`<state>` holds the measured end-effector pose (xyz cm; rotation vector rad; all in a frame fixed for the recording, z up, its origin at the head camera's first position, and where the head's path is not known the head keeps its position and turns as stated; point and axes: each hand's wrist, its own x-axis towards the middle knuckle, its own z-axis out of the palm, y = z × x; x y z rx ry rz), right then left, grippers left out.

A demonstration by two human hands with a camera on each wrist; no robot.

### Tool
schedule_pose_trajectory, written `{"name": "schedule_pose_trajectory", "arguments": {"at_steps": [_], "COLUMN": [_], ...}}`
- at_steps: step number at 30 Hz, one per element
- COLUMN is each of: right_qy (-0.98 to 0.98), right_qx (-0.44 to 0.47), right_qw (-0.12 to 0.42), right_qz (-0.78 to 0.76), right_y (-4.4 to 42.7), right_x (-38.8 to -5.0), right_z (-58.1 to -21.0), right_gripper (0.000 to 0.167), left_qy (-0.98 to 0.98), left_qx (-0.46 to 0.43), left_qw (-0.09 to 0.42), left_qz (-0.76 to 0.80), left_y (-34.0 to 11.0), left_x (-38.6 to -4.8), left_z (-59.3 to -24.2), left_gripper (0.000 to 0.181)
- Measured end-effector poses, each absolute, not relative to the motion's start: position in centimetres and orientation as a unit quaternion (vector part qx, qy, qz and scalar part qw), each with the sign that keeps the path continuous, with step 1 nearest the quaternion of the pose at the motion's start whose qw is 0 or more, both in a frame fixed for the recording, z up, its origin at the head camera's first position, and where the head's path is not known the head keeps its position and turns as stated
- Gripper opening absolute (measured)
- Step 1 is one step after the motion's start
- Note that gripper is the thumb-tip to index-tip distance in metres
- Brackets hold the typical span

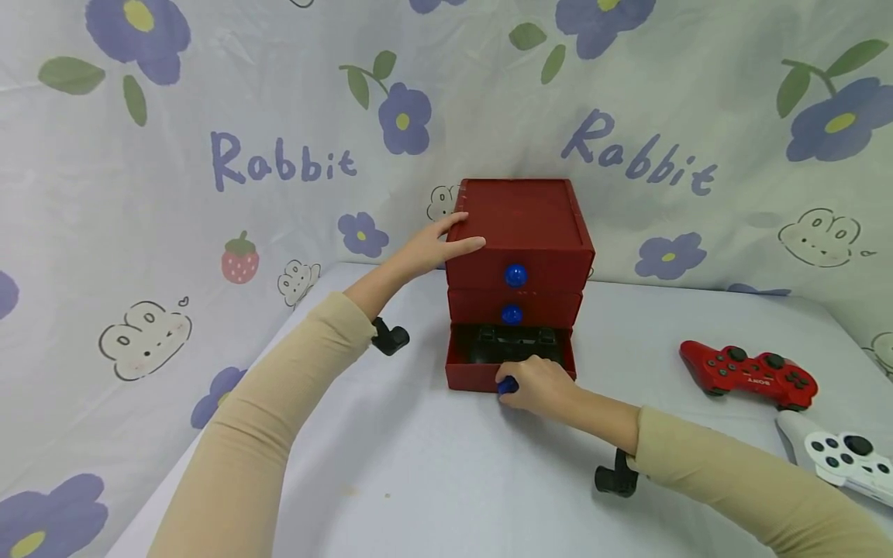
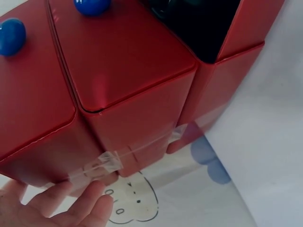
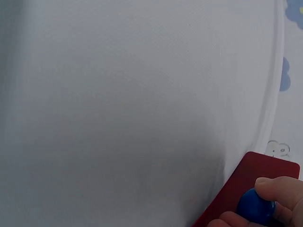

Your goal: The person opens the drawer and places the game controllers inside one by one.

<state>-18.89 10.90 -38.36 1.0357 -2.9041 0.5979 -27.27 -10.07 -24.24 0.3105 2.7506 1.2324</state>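
A red three-drawer box stands on the table, with a round blue knob on each drawer. Its bottom drawer is pulled out, and a black game controller lies inside. My right hand pinches the blue knob of that drawer between thumb and fingers. My left hand rests against the upper left side of the box, fingers extended. In the left wrist view the left fingers touch the side near clear tape.
To the right lie a red game controller and a white game controller. Behind the box hangs a patterned cloth with flowers and rabbits. A black wrist camera sits at the left cuff, another camera at the right.
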Motion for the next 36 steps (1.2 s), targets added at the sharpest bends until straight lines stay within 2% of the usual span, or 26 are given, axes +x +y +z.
{"name": "schedule_pose_trajectory", "arguments": {"at_steps": [9, 36], "right_qy": [-0.926, -0.923], "right_qx": [0.332, 0.334], "right_qw": [0.008, -0.038], "right_qz": [0.178, 0.186], "right_y": [10.9, 10.8], "right_x": [-18.2, -13.9], "right_z": [-38.4, -37.8], "right_gripper": [0.025, 0.025], "left_qy": [0.911, 0.909], "left_qx": [0.097, 0.098], "left_qw": [0.054, 0.053], "left_qz": [0.397, 0.403], "left_y": [-10.2, -10.2], "left_x": [-27.2, -27.4], "left_z": [-24.2, -24.2], "left_gripper": [0.075, 0.075]}}
